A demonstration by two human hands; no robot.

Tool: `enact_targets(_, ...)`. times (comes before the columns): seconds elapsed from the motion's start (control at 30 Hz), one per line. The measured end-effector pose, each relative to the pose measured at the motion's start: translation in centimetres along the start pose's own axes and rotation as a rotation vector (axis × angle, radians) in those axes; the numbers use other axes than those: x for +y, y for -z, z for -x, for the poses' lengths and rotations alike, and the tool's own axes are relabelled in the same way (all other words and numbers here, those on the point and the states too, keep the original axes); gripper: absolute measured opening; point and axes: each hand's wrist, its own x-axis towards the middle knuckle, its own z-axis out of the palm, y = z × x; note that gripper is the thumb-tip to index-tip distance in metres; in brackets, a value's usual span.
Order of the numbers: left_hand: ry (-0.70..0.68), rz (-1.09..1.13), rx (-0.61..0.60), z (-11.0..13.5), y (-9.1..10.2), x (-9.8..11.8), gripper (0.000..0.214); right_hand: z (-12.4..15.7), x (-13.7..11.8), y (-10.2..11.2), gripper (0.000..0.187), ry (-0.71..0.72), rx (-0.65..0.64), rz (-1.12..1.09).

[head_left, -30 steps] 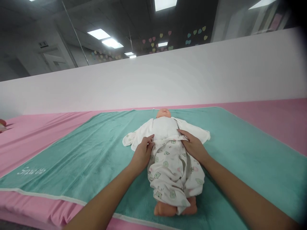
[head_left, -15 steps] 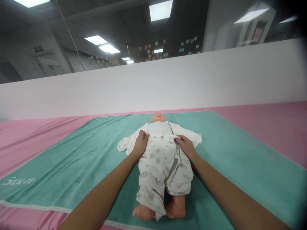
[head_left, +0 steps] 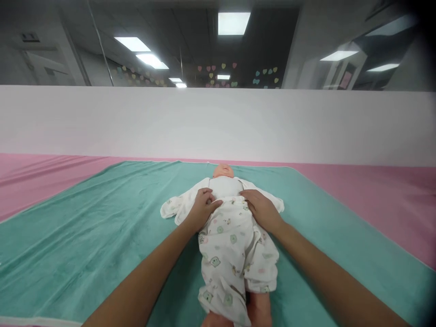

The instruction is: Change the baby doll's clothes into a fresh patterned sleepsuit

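Fingers (head_left: pixel 205 191) of our left hand (head_left: pixel 200 210) half-curled, right hand (head_left: pixel 264 210) flatter, at waistband (head_left: pixel 232 200); grip, if any, unclear; doll's legs (head_left: pixel 260 309) cropped below.

Doll (head_left: pixel 223 171): lower legs (head_left: pixel 259 309) cut off by bottom edge. Sleeves (head_left: pixel 170 206) hide its arms. Pants (head_left: pixel 225 245): waist sides partly hidden under left hand (head_left: pixel 201 210) and right hand (head_left: pixel 263 210); some prints too small to tell. Forearms (head_left: pixel 153 277) cut off nearer than doll. Blanket (head_left: pixel 85 254) cut off both sides of doll. Hearts (head_left: pixel 223 66) beyond doll: tiny, blurry.
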Motion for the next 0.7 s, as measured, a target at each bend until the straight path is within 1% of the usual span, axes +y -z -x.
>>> enact_targets(0.03,-0.024,-0.002,-0.008,0.0,0.0,0.0,0.022,-0.4,-0.1,0.3,0.033,0.018,-0.037,0.031)
enact_targets(0.1,-0.060,0.000,-0.040,0.0,0.1,-0.1,0.021,-1.6,-0.5,0.7,0.030,0.000,-0.122,0.086)
enact_targets(0.13,-0.074,-0.003,-0.050,0.0,0.2,-0.2,0.021,-2.4,-0.6,0.8,0.029,-0.033,-0.159,0.112)
enact_targets(0.2,-0.076,-0.049,-0.040,-0.2,0.5,-0.4,0.021,-4.2,-0.8,0.8,0.025,-0.145,-0.196,0.129)
enact_targets(0.27,-0.055,-0.145,-0.009,-0.5,0.7,-0.7,0.021,-6.1,-0.6,0.3,0.020,-0.258,-0.183,0.098)
enact_targets(0.33,-0.013,-0.231,0.034,-1.0,0.7,-1.3,0.020,-7.8,-0.1,-0.6,0.016,-0.351,-0.143,0.058)
enact_targets(0.4,0.048,-0.264,0.081,-1.4,0.7,-1.9,0.019,-8.8,0.6,-1.5,0.020,-0.427,-0.110,0.027)
enact_targets(0.5,0.123,-0.263,0.109,-1.6,0.7,-2.5,0.019,-8.4,1.5,-2.6,0.034,-0.541,-0.061,-0.077)
enact_targets(0.57,0.140,-0.234,0.099,-1.3,0.8,-2.6,0.015,-6.8,1.9,-3.1,0.040,-0.581,-0.014,-0.166)
enact_targets(0.67,0.160,-0.181,0.069,-0.7,1.1,-2.4,0.003,-3.8,2.4,-3.3,0.042,-0.606,0.051,-0.292)
enact_targets(0.7,0.172,-0.167,0.058,-0.5,1.3,-2.3,0.006,-2.8,2.5,-3.3,0.041,-0.609,0.057,-0.329)
